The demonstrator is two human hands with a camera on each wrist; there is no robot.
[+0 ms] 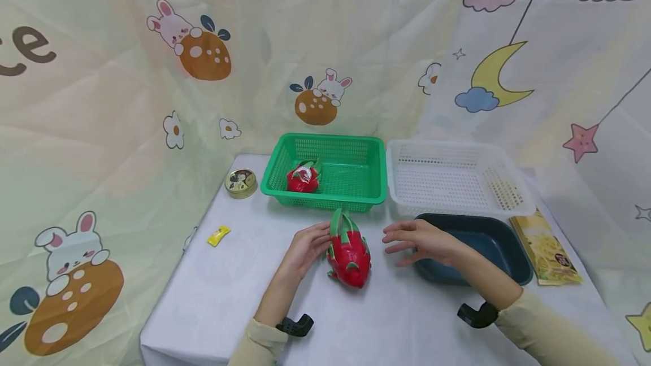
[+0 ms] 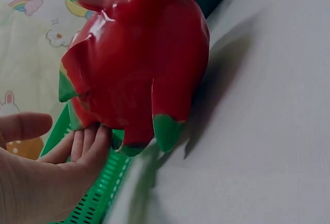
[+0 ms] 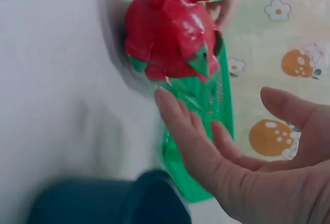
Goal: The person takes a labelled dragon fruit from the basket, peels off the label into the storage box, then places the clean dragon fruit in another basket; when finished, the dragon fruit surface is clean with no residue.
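A red dragon fruit (image 1: 351, 258) with green-tipped scales lies on the white cloth, its long green leaves toward the green basket. My left hand (image 1: 309, 244) is at its left side, fingers extended with the tips right at the fruit near the leaf end. In the left wrist view the fingertips (image 2: 95, 136) meet the scales while the thumb stands away from the fruit. To the right of the fruit, my right hand (image 1: 422, 240) is spread with nothing in it, a gap from the fruit, partly over the dark blue tray (image 1: 500, 247).
At the back, the green basket (image 1: 325, 203) holds another dragon fruit (image 1: 303, 178). A white basket (image 1: 452, 182) stands beside it. A round tin (image 1: 241, 183) and a small yellow packet (image 1: 218, 235) lie at left. A yellow food bag (image 1: 546, 250) is at far right, beside the tray.
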